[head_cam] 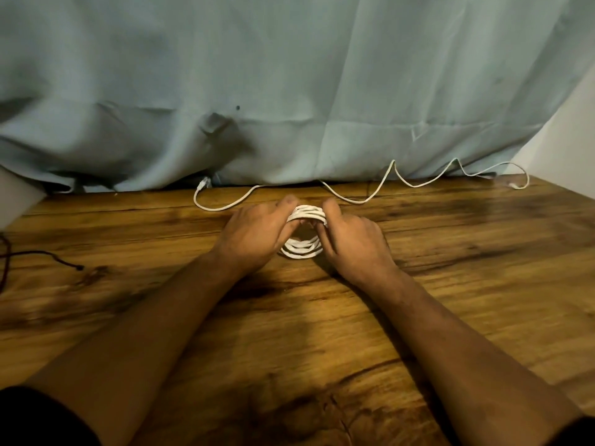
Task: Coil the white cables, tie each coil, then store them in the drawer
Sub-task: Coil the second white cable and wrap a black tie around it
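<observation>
White round cable coil of several stacked loops sits near the middle of the brown wood-grain table, toward its far edge, held between both hands. The left hand grips the coil's left side with its fingers curled over the far part of the loops. The right hand grips the right side the same way, with its fingertips tucked into the top of the bundle.

By the look of it, the winding of this cable is done or nearly done, and the hands are at the tying step. No finished tie or knot can be seen. A second long thin white cable lies uncoiled in loose waves along the far edge, well apart from the hands, so it seems to need coiling and tying. Storing is all still ahead.

No drawer is in view. The fingers cover the far part of the coil, so I cannot tell whether an end is being wrapped around it. The picture is soft, and the small plugs at the loose cable's ends are hard to make out. A pale blue-grey cloth curtain hangs over the far edge and hides whatever is behind it. A dark reddish cord is cut off at the left edge.
</observation>
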`<state>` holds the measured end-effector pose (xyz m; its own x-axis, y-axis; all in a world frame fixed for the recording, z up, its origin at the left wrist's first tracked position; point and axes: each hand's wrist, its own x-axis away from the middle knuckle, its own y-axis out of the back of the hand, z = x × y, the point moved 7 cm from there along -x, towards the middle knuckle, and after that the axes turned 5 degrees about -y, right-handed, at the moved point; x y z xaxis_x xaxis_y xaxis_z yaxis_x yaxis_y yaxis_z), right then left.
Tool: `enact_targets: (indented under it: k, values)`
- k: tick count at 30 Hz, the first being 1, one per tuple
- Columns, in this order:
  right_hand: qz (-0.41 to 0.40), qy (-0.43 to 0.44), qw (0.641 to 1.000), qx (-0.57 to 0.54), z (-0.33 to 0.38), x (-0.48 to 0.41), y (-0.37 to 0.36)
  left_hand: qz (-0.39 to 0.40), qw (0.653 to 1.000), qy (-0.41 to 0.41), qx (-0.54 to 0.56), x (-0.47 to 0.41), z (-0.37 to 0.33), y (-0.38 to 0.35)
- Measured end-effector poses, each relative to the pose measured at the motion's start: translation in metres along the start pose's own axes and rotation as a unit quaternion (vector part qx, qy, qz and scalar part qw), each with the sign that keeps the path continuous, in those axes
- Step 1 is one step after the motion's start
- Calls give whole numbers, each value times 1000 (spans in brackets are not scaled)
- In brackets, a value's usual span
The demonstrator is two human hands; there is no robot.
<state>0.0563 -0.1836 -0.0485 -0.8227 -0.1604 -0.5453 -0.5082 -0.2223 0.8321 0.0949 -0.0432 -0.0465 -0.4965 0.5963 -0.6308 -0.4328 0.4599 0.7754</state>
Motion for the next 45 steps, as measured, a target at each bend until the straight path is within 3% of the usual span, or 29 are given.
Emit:
enact_targets:
  k: [12,24,27,34,38,45]
  values:
    - [24,-37,999,-28,-10,2,-17,47,998,47,-8,0,1,-11]
    - [14,-37,999,-29,-5,2,-10,51,997,56,0,2,5,-13]
    - [1,-30,999,-14,-5,2,-8,18,999,46,-2,3,3,-9]
    - [24,-58,997,-48,-12,2,-18,43,992,63,97,2,6,-19]
    - [26,-75,995,-58,-16,3,-21,39,962,75,262,3,1,-23]
    - [29,-90,993,-76,-20,4,-19,89,844,156,505,2,-10,-28]
